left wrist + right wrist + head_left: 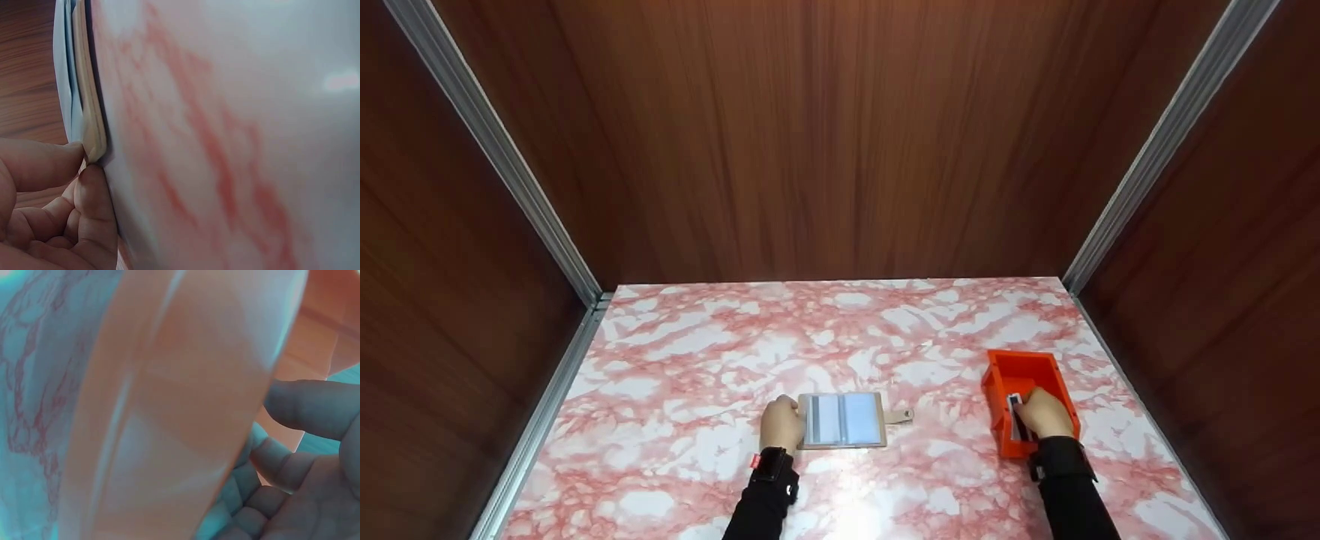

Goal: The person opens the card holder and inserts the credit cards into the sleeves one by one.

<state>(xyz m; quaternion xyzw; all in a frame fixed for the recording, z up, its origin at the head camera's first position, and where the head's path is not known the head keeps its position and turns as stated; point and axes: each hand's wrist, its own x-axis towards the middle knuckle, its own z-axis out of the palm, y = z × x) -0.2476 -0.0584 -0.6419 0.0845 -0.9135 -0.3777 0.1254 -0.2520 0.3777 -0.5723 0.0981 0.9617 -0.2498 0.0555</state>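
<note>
A card holder (844,420) with a tan cover lies spread open on the table, clear sleeves showing and a snap strap off its right side. At its left edge is my left hand (782,424); in the left wrist view the thumb and index finger pinch a corner of the tan cover (93,112). My right hand (1045,414) reaches down into an orange bin (1026,362) and grips a dark-and-white card (1015,420) by its edge. The right wrist view shows curled fingers behind the bin's wall (180,394), which hides the card.
The table (690,352) has a red-and-white marbled top. Dark wood-grain panels (840,150) enclose it at the back and both sides, with metal rails (510,165) along the corners. The bin stands near the table's right edge.
</note>
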